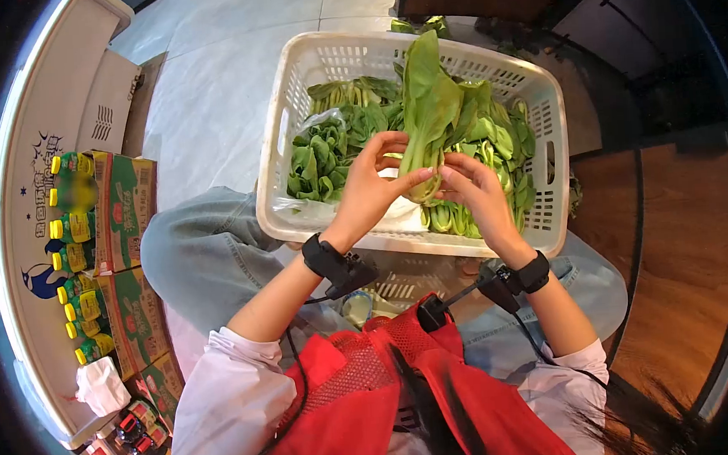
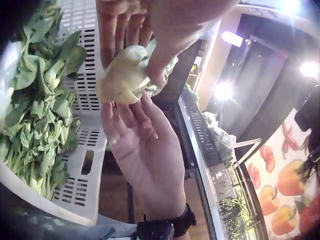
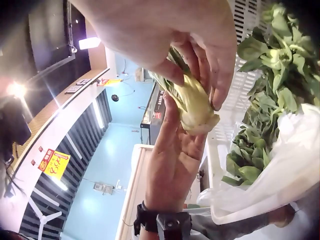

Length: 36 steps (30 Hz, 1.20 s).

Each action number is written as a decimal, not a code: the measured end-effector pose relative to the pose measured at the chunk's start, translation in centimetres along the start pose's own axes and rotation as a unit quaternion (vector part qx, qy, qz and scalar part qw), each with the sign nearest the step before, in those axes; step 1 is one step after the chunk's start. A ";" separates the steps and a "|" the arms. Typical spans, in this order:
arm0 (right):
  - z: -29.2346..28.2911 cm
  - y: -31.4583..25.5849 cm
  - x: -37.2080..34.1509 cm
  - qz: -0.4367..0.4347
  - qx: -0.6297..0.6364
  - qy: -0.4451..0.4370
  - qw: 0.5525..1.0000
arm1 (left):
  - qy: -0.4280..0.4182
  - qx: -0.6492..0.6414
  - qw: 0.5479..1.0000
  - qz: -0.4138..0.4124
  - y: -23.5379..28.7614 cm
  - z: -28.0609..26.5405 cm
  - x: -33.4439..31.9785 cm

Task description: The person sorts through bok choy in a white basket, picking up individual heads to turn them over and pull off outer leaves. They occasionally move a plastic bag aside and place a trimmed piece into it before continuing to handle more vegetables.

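Both hands hold one bok choy (image 1: 429,98) over a white slotted plastic basket (image 1: 344,38), its leaves pointing away from the person and its pale base towards them. My left hand (image 1: 370,185) grips the stalks from the left, thumb across the near side. From the other side, my right hand (image 1: 480,194) pinches the plant near its base with thumb and fingers. The base (image 2: 120,82) shows up close in the left wrist view, between the two hands. More bok choy (image 1: 318,159) lies inside the basket at left, and several more heads (image 1: 500,140) at right.
A clear plastic bag (image 3: 285,155) lies in the basket among the greens. At left, cardboard boxes (image 1: 134,212) and yellow-capped bottles (image 1: 72,229) stand along a white cabinet (image 1: 23,165). The person's bent knees (image 1: 195,254) flank the basket. Greens (image 1: 431,27) lie beyond its far rim.
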State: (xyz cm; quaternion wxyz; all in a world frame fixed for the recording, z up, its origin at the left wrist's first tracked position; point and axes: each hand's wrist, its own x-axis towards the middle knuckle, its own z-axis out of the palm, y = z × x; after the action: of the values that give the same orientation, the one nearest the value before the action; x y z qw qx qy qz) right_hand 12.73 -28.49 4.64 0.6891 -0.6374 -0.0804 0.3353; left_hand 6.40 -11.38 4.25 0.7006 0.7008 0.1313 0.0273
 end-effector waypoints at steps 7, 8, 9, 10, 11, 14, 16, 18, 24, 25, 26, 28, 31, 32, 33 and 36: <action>-0.2 0.4 0.0 0.025 0.043 -0.010 0.999 | 0.047 -0.087 0.994 0.055 -1.2 1.1 -0.6; 0.2 0.6 -0.2 0.022 0.060 0.002 0.998 | -0.014 -0.134 0.991 -0.017 -0.9 0.9 -0.7; 0.4 0.8 -0.2 0.018 0.078 0.014 0.997 | -0.074 -0.179 0.977 -0.089 -0.5 0.6 -0.7; 0.3 0.9 -0.1 -0.025 -0.003 0.022 0.999 | -0.133 -0.223 0.953 -0.159 -0.2 0.3 -0.8; 0.1 0.9 0.0 -0.068 -0.084 0.031 0.994 | -0.136 -0.200 0.959 -0.147 0.0 0.4 -0.8; 0.4 0.5 -0.1 -0.085 -0.113 0.057 0.988 | -0.107 -0.063 0.987 -0.100 -0.1 0.7 -1.1; 1.2 0.0 -0.6 -0.071 -0.074 0.062 0.993 | -0.037 0.124 0.990 -0.054 -0.4 0.8 -1.5; 1.8 0.0 -0.8 -0.071 -0.046 0.053 0.995 | 0.010 0.237 0.971 0.026 -0.6 0.9 -1.6; -0.3 -0.3 -0.1 -0.030 0.036 0.011 0.999 | -0.048 0.061 0.997 -0.001 0.2 1.3 -1.8; -0.5 -0.2 0.0 -0.031 0.049 0.009 0.998 | -0.064 -0.019 0.997 -0.045 0.1 1.2 -1.7; -0.5 -0.5 0.1 -0.042 0.041 0.004 0.998 | -0.070 -0.083 0.992 -0.070 -0.5 0.9 -1.2; -0.5 -0.7 -0.1 -0.042 0.047 0.043 0.997 | -0.088 -0.011 0.995 -0.047 -1.1 0.2 -0.8; -1.1 -1.6 0.3 -0.064 0.054 0.095 0.992 | -0.061 0.071 0.996 -0.006 -0.7 0.1 -1.0; -1.7 -1.9 0.5 -0.075 0.055 0.113 0.989 | -0.045 0.093 0.995 0.008 -0.6 0.2 -1.0; -2.4 -2.0 0.6 -0.071 0.054 0.114 0.989 | -0.043 0.085 0.995 -0.002 -0.6 0.2 -1.0; -3.8 -2.6 0.7 -0.065 0.062 0.119 0.989 | -0.023 0.071 0.997 -0.013 -0.5 0.1 -0.8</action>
State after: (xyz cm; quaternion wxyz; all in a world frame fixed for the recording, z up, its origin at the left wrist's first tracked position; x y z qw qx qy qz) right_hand 16.24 -31.17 6.18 0.7523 -0.6221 -0.0188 0.2158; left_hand 5.60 -11.68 3.90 0.6523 0.7473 0.1263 -0.0072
